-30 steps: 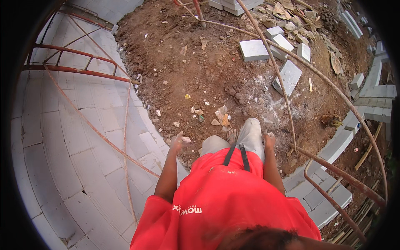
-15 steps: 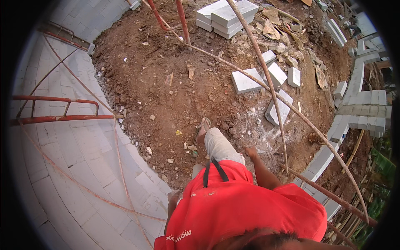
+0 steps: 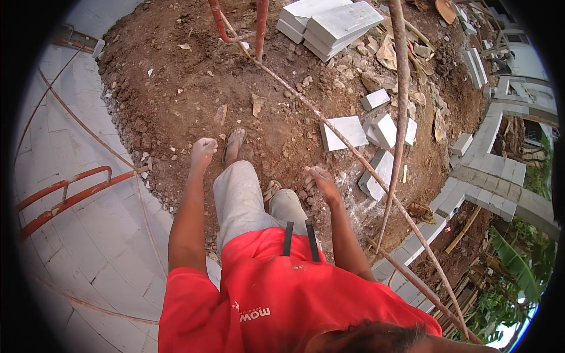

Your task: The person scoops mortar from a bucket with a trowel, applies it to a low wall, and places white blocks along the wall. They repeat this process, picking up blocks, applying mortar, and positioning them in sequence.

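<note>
My left hand (image 3: pixel 203 152), coated with pale dust, is raised left of my grey-trousered legs (image 3: pixel 235 194), its fingers curled closed; I cannot make out whether anything is in it. My right hand (image 3: pixel 319 181) is out to the right over the dirt (image 3: pixel 282 141), its fingers loosely bent and apart, with no object visible in it. It is nearest to a pale block (image 3: pixel 376 176) lying beside it and a long rusty rod (image 3: pixel 353 154) crossing the view diagonally. My sandalled feet (image 3: pixel 233 146) stand on rubble-strewn soil.
Curved pale blockwork (image 3: pixel 76 247) fills the left, crossed by red scaffold frames (image 3: pixel 65 200) and thin braces. Stacked blocks (image 3: pixel 338 29) and scattered rubble lie ahead. A low block wall (image 3: pixel 477 150), plants (image 3: pixel 518 265) and a distant person (image 3: pixel 500 65) are on the right.
My left hand has risen forward from beside my body. My feet have stepped, and the scaffold and blocks have shifted in view as I move.
</note>
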Motion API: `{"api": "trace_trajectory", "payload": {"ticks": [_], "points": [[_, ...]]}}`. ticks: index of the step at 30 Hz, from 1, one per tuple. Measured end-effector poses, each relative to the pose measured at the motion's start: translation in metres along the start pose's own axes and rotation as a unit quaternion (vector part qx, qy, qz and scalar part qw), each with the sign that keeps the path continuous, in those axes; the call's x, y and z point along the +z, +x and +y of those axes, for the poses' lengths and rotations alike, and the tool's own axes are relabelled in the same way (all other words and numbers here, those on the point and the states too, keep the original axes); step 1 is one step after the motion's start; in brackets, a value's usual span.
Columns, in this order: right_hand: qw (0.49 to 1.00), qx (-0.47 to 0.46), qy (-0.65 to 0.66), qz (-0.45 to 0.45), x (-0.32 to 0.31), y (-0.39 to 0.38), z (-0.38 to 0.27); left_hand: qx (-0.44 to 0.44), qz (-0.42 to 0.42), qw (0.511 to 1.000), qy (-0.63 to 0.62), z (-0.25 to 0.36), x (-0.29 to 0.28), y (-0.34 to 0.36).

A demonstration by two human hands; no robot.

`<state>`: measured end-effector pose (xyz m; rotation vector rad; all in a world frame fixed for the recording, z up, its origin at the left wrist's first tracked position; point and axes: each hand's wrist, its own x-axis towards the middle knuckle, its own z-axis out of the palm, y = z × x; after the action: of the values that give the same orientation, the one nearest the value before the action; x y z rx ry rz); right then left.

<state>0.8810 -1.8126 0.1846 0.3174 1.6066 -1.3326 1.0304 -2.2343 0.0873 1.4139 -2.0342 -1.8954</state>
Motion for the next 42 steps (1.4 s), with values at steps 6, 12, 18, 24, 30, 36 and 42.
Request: {"api": "trace_trajectory", "payload": {"ticks": [6,12,18,24,30,36,42], "points": [[0.987,-0.133,0.055,0.065,-0.011,0.139,-0.133,0.127,-0.183,0.968,0.116,0.147,0.181,0.259],[0.913,-0.170,0.235,0.288,-0.046,0.335,-0.209,0.226,-0.214,0.944,0.113,0.216,0.311,0.408],[0.920,-0.148,0.137,0.336,-0.074,0.475,-0.275,0.250,-0.185,0.944,0.107,0.268,0.392,0.517],[0.892,-0.122,0.138,0.412,-0.097,0.553,-0.345,0.219,-0.194,0.948,0.121,0.306,0.466,0.595],[0.897,-0.122,0.196,0.378,-0.119,0.571,-0.348,0.192,-0.224,0.947,0.129,0.299,0.496,0.602],[0.878,-0.080,0.268,0.388,-0.111,0.571,-0.345,0.127,-0.241,0.961,-0.045,0.280,0.496,0.591],[0.846,-0.090,0.317,0.420,-0.108,0.565,-0.337,0.105,-0.230,0.962,-0.105,0.272,0.496,0.561]]}}
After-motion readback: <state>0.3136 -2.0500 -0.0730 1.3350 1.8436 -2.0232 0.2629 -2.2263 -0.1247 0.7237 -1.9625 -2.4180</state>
